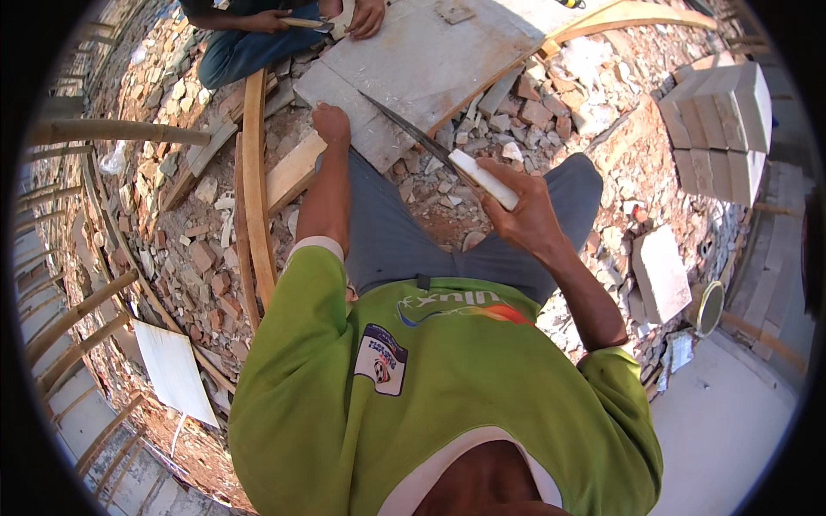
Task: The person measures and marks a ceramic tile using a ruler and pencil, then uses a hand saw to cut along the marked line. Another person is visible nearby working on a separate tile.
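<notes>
My right hand [520, 211] grips the white handle of a hand saw [413, 136], whose dark blade runs up and left across a grey board [430, 60]. On that board's near left corner rests my left hand [331, 125], fingers closed, pressing down beside a pale wooden plank [292, 172]. I crouch over rubble in grey trousers and a green shirt.
Another person [249, 34] crouches at the top left with both hands on a tool at the board's far edge. A curved wooden strip [255, 189] lies to my left. Stacked grey blocks [723, 120] stand at the right, and a white panel [176, 370] lies lower left amid broken bricks.
</notes>
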Demonstrator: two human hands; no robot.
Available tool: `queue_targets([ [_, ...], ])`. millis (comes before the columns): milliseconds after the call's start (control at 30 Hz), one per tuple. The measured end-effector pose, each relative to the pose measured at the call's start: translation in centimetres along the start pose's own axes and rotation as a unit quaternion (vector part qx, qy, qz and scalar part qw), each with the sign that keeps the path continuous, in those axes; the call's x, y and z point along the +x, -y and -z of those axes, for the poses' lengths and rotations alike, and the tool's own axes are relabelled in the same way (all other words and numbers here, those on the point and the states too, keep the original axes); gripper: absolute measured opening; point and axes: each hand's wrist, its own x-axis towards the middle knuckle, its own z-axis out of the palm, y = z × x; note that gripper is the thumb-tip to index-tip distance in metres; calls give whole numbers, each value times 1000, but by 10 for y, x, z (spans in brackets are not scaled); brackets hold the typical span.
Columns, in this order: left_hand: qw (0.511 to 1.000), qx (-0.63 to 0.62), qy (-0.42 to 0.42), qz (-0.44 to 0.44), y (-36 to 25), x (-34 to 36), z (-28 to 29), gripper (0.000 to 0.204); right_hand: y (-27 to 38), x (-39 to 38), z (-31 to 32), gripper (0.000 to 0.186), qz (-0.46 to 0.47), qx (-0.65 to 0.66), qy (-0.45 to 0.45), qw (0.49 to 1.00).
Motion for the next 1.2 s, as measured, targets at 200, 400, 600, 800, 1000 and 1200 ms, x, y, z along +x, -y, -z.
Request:
queue_targets([
  [200, 999, 27, -20, 17, 12, -9, -10, 54, 4, -49, 51, 43, -35, 38, -33, 998],
  [400, 1000, 4, -9, -3, -11, -7, -3, 55, -16, 43, -17, 45, -27, -4, 10, 1000],
  [600, 999, 25, -21, 17, 13, -18, -6, 56, 1, -61, 51, 40, -52, 48, -32, 997],
  [800, 1000, 10, -2, -2, 10, -13, 0, 56, 24, -26, 64, 39, -107, 108, -28, 988],
  [1000, 999, 22, -27, -17, -3, -23, 7, 55, 8, -84, 86, 42, -71, 128, -45, 988],
  [1200, 998, 58, 1, -18, 9, -10, -1, 54, -21, 15, 0, 46, -23, 6, 7, 1000],
])
